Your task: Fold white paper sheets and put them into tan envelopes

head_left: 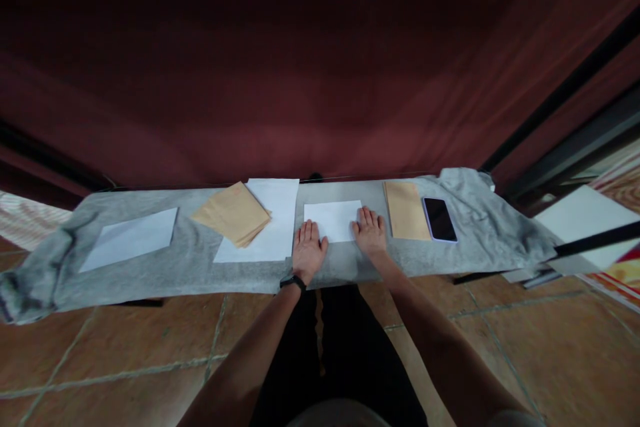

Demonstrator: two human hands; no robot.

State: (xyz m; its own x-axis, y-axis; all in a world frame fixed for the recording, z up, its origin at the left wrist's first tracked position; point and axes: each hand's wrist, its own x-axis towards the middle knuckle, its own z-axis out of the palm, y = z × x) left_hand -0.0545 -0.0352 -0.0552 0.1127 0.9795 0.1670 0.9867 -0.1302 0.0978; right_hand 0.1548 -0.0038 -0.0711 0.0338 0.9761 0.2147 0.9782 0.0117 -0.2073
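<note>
A white sheet of paper (334, 220) lies flat in front of me, smaller than the larger white sheets (280, 213) to its left. My left hand (309, 250) rests flat on its lower left corner, fingers stretched out, with a dark band on the wrist. At the right edge of the same sheet, my right hand (370, 232) lies flat with its fingers extended. Right of that hand is a neat stack of brown envelopes (409, 211). More brown envelopes (236, 212) sit loosely fanned on the larger white sheets.
Grey cloth (200, 277) covers the narrow table, bunched at both ends. A phone (440, 219) lies beside the right envelope stack. Another white sheet (131, 239) is at the far left. Behind the table hangs a dark red curtain (320, 100); a white board (587, 227) stands right.
</note>
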